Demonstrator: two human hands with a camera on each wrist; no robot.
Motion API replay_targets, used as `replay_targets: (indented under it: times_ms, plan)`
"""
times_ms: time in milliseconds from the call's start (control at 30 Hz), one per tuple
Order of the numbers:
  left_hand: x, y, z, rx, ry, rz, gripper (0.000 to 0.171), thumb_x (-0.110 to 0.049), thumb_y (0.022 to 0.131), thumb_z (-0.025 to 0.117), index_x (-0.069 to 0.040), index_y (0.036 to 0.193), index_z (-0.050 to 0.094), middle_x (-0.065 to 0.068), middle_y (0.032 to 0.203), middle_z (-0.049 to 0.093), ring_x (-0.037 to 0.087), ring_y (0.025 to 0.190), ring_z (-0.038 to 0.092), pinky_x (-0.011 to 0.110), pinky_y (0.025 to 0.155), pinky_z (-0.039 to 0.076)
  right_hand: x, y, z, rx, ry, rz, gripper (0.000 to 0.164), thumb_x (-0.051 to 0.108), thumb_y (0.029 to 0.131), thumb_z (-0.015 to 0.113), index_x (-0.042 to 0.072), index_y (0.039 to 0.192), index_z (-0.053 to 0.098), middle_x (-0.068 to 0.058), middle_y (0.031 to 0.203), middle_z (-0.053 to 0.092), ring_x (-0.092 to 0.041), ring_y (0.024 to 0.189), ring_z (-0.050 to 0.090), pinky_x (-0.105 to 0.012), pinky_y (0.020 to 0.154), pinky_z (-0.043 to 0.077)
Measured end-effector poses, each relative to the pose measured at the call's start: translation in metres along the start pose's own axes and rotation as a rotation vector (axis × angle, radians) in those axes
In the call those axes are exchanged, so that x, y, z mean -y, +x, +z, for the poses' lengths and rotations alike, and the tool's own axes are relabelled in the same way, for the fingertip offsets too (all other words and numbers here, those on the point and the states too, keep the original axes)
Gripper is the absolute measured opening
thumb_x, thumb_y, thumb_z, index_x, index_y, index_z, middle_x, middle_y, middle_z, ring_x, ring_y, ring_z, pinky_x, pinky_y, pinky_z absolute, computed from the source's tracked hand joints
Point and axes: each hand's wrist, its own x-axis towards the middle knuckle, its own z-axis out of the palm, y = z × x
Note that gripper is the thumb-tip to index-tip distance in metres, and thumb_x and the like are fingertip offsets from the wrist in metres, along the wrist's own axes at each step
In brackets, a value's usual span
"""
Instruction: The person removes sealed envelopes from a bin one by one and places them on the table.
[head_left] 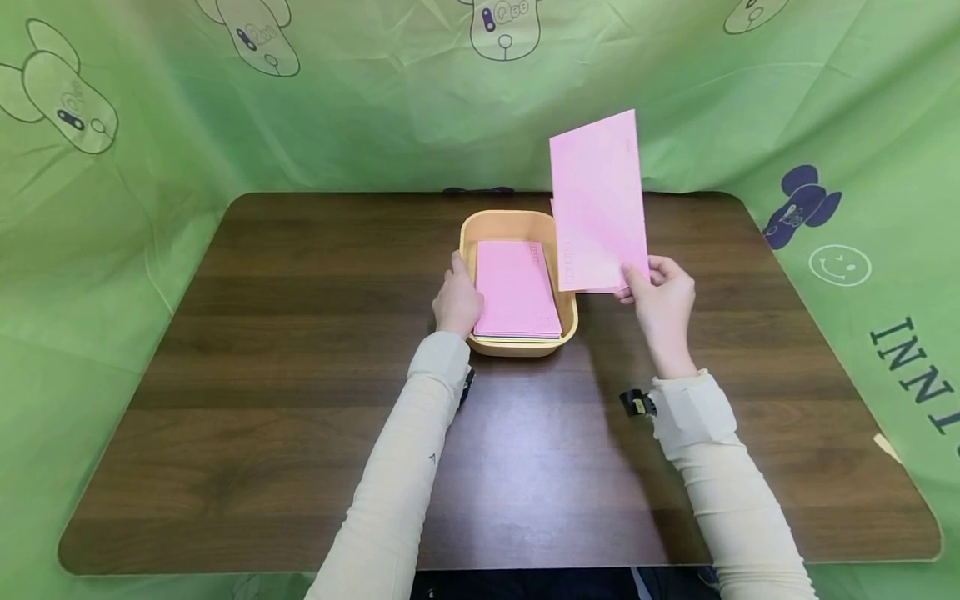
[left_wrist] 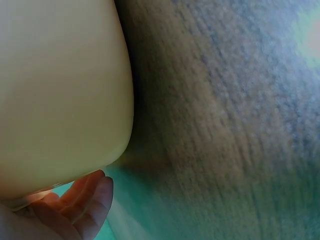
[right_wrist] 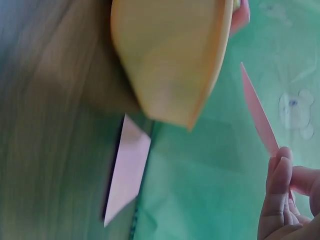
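My right hand [head_left: 663, 300] pinches the lower right corner of a thin pink booklet [head_left: 597, 204] with small print along its edges, and holds it raised beside the tan plastic basket [head_left: 510, 218]. In the right wrist view the held booklet [right_wrist: 259, 112] appears nearly edge-on between thumb and fingers. A second pink booklet [right_wrist: 127, 170] lies on the table just beyond the basket; the raised one mostly hides it in the head view. My left hand [head_left: 457, 300] grips the basket's left side, its fingers [left_wrist: 95, 200] against the outer wall. Inside the basket lies a pink-topped stack [head_left: 517, 287].
The brown wood-grain table [head_left: 300, 400] has rounded corners. A green cloth [head_left: 420, 108] with printed bear figures hangs around its back and sides. A small pale patch [head_left: 887, 447] sits at the table's right edge.
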Motion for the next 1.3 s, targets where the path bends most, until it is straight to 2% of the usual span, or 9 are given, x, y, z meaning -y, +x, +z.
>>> replay_targets:
  times_ms: [133,267,433,633,900,1300]
  plan:
    - [0.001,0.001,0.001,-0.006,0.005,0.009,0.067,-0.010,0.094,0.047,-0.015,0.152,0.013,0.018,0.138,0.047,0.036,0.117,0.057,0.052,0.099,0.043,0.000,0.015,-0.012,-0.031,-0.009,0.023,0.011,0.005,0.088,0.064,0.012,0.084,0.056,0.014,0.051,0.060,0.002,0.040,0.056,-0.012,0.046,0.047]
    - [0.003,0.001,0.001,-0.015,0.004,0.015,0.066,-0.010,0.094,0.047,-0.015,0.151,0.014,0.019,0.136,0.048,0.036,0.116,0.058,0.052,0.098,0.044,-0.001,0.028,-0.020,-0.036,-0.088,0.038,0.006,0.009,0.090,0.062,0.006,0.092,0.057,0.018,0.051,0.058,0.003,0.041,0.055,-0.012,0.046,0.047]
    - [0.004,0.001,0.000,-0.007,0.003,0.015,0.065,-0.011,0.095,0.045,-0.016,0.151,0.013,0.019,0.137,0.047,0.036,0.116,0.058,0.052,0.098,0.044,-0.003,0.046,-0.027,-0.047,-0.244,0.051,0.032,0.017,0.093,0.059,-0.006,0.116,0.057,0.026,0.049,0.052,0.007,0.042,0.054,-0.011,0.049,0.049]
    - [0.004,0.001,0.001,0.003,0.001,0.006,0.066,-0.012,0.096,0.045,-0.017,0.152,0.011,0.018,0.136,0.047,0.035,0.115,0.058,0.051,0.099,0.043,-0.006,0.067,-0.035,-0.038,-0.340,0.126,0.042,0.019,0.094,0.055,-0.007,0.128,0.053,0.028,0.048,0.048,0.009,0.042,0.053,-0.011,0.052,0.050]
    - [0.004,0.002,0.002,0.010,0.005,-0.007,0.067,-0.012,0.096,0.046,-0.017,0.152,0.010,0.018,0.139,0.046,0.034,0.117,0.057,0.050,0.100,0.043,-0.020,0.076,-0.050,-0.040,-0.367,0.203,0.042,0.016,0.094,0.052,-0.009,0.127,0.052,0.025,0.043,0.047,0.009,0.040,0.053,-0.011,0.050,0.049]
    - [0.000,0.001,0.000,0.017,0.006,-0.020,0.067,-0.012,0.097,0.045,-0.018,0.153,0.009,0.018,0.142,0.044,0.034,0.120,0.056,0.050,0.102,0.042,-0.032,0.081,-0.071,-0.034,-0.316,0.272,0.047,0.015,0.094,0.052,-0.011,0.133,0.046,0.023,0.040,0.049,0.010,0.040,0.054,-0.008,0.052,0.047]
